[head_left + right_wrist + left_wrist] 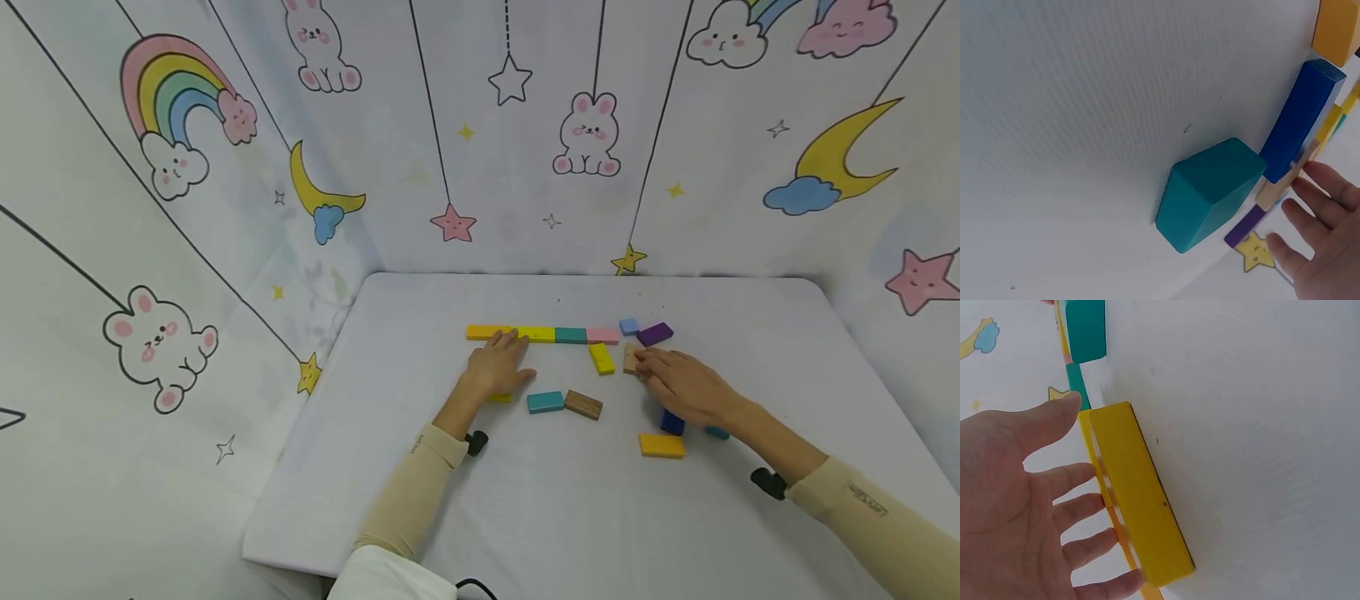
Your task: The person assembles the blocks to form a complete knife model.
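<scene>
My left hand (497, 367) lies at the left part of a row of wooden blocks, its fingers extended and fingertips at the orange block (483, 332) and yellow block (540, 334). The row continues right with a teal block (571, 336) and a pink block (603, 336). Beneath that palm is another yellow block (1141, 500), mostly hidden in the head view. My right hand (690, 387) reaches over the right side, fingertips at a tan block (629, 359); the left wrist view does not show that contact, and the right wrist view shows its fingers spread and fairly straight.
Between the hands lie a yellow block (602, 359), a teal block (545, 402) and a brown block (583, 405). Light blue (628, 327) and purple (655, 334) blocks lie behind the right hand. Dark blue (1304, 119), teal (1210, 194) and orange (662, 446) blocks lie nearer me.
</scene>
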The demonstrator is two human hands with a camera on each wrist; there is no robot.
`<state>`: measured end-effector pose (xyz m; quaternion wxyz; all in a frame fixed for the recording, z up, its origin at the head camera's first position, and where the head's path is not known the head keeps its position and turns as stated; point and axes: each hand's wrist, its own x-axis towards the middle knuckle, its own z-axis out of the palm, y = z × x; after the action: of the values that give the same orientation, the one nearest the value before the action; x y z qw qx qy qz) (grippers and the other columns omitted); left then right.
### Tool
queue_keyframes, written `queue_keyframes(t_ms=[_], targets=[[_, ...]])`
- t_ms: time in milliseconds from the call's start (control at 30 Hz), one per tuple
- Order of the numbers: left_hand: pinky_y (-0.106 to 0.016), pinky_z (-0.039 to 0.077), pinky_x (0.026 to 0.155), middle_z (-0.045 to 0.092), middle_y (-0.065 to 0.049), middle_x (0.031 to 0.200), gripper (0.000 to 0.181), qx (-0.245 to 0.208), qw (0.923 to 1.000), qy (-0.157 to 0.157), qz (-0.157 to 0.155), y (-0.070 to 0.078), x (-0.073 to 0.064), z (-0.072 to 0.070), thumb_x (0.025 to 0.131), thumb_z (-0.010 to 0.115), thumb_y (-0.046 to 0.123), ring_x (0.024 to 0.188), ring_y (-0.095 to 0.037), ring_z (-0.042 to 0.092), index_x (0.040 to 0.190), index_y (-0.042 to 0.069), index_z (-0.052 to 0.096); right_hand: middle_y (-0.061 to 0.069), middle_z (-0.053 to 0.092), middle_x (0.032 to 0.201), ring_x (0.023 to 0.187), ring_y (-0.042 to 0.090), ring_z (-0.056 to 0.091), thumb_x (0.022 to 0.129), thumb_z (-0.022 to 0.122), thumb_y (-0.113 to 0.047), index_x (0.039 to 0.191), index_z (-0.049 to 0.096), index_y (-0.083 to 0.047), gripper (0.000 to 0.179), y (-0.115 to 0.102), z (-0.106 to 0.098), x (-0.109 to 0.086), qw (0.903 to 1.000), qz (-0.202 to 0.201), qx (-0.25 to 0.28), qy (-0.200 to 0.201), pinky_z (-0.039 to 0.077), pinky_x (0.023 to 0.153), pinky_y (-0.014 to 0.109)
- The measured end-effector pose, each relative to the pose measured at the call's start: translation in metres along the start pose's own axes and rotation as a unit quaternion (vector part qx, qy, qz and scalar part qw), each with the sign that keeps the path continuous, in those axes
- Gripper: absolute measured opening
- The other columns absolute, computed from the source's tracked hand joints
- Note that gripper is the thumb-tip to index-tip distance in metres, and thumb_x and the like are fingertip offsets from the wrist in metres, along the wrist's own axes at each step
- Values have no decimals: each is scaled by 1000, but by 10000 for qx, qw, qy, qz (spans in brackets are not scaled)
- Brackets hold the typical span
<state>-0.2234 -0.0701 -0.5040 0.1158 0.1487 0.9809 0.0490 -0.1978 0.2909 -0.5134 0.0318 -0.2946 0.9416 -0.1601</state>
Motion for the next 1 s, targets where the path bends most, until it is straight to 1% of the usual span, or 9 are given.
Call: queue_keyframes(t_ms=[133, 300, 400, 633, 867, 1000], targets=[[-54, 38, 119, 24, -2, 173, 73, 37, 10000, -8, -6, 1, 1, 0, 104, 54, 58, 159, -27, 20, 165, 24, 34, 23, 47, 157, 144, 46, 43, 109, 42, -16, 142, 59, 4, 42, 0, -2, -2, 10000, 47, -24, 39, 29, 120, 63], [-55, 39, 119, 24, -2, 173, 73, 12, 10000, -16, -35, 2, 1, -1, 104, 56, 58, 159, -27, 21, 165, 23, 35, 24, 51, 154, 141, 47, 46, 109, 44, -14, 138, 63, 4, 40, -1, -5, -1, 9999, -18, -112, 83, 31, 118, 64], [-55, 39, 118, 25, -3, 173, 73, -5, 10000, -22, -39, 2, 1, -1, 103, 56, 57, 159, -28, 21, 165, 23, 35, 25, 53, 152, 142, 47, 45, 108, 46, -13, 138, 64, 4, 39, -1, -7, -1, 9999, -12, -148, 42, 30, 119, 64], [-57, 39, 118, 25, -4, 173, 74, -56, 10000, 15, -34, 1, 1, 0, 103, 57, 57, 159, -29, 21, 164, 22, 35, 25, 52, 152, 145, 44, 44, 108, 46, -14, 143, 60, 4, 41, -4, -6, -2, 9980, -92, -608, -156, 28, 121, 63], [-58, 39, 117, 26, -3, 172, 74, -175, 9998, 66, -43, -1, 2, 2, 102, 59, 57, 159, -28, 21, 164, 23, 37, 25, 54, 151, 144, 45, 44, 107, 49, -16, 144, 58, 4, 44, -5, -3, -4, 9956, -74, -926, -78, 29, 120, 64], [-59, 39, 117, 26, -3, 172, 74, -204, 9998, 66, -28, 0, 3, 2, 102, 58, 57, 159, -28, 21, 164, 23, 37, 26, 55, 149, 141, 45, 47, 105, 53, -17, 144, 59, 4, 45, -3, 2, -3, 9927, -168, -1193, 15, 32, 118, 67]])
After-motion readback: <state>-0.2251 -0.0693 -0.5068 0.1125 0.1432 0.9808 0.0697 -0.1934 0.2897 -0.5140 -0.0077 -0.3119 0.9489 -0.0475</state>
